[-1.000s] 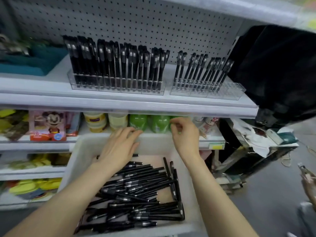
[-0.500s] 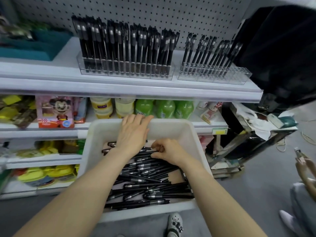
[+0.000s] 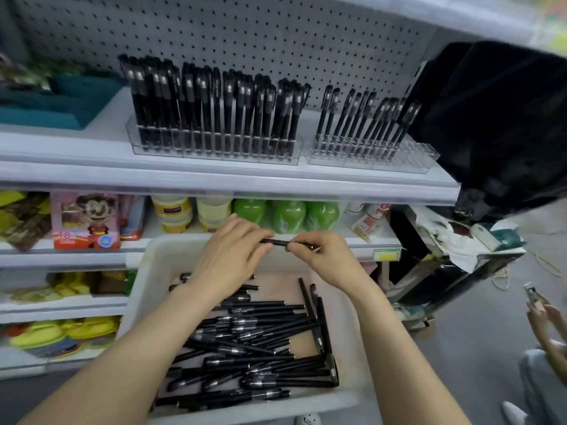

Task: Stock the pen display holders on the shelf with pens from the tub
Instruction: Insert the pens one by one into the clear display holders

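- Head view: one black pen (image 3: 277, 243) is held level over the far rim of the white tub (image 3: 147, 271), pinched at both ends.
- Left hand (image 3: 230, 253) has fingers nearly straight, with the tips and thumb closed on the pen's left end; right hand (image 3: 319, 259) is curled, thumb and forefinger nipping the other end.
- Below the wrists, loose pens (image 3: 254, 342) lie heaped and crossed in the tub.
- Up on the shelf (image 3: 214, 179), the left holder (image 3: 214, 148) is packed with upright pens; the right holder (image 3: 368, 157) is partly filled, with bare slots along its front and right end.
- Black fabric (image 3: 506, 118) hangs just beside that right end.
- Behind the hands, the lower shelf carries green bottles (image 3: 288, 216), yellow jars (image 3: 173, 214) and a pink cartoon box (image 3: 84, 220).
- At far right, another person's hand (image 3: 537, 305) holds a phone.
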`<action>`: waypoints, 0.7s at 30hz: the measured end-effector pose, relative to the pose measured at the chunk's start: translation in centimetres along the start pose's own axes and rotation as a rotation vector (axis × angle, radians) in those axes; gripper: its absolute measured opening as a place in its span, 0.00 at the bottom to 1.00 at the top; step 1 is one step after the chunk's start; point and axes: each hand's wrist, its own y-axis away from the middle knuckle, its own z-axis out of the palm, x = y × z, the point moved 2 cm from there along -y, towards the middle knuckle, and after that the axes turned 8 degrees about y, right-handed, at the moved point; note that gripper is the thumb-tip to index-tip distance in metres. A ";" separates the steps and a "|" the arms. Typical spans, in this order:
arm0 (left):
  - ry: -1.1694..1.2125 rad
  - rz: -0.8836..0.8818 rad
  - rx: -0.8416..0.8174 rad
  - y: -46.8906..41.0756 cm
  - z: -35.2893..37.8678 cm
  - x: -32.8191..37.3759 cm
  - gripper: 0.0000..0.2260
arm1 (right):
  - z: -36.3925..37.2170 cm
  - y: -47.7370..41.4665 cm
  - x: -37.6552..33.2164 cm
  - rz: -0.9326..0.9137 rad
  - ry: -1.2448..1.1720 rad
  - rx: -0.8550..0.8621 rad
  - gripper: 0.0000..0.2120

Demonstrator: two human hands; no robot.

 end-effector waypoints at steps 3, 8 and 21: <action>-0.060 0.023 -0.006 -0.8 0.1 0.5 0.17 | -2.8 -0.5 0.6 0.003 0.004 0.002 0.07; -0.172 0.085 -0.009 -3.7 0.8 2.0 0.16 | -3.3 -1.8 1.7 -0.279 0.412 0.136 0.08; -0.124 0.115 0.032 -17.2 2.5 8.8 0.25 | -12.9 -4.7 9.8 -0.179 0.312 0.489 0.09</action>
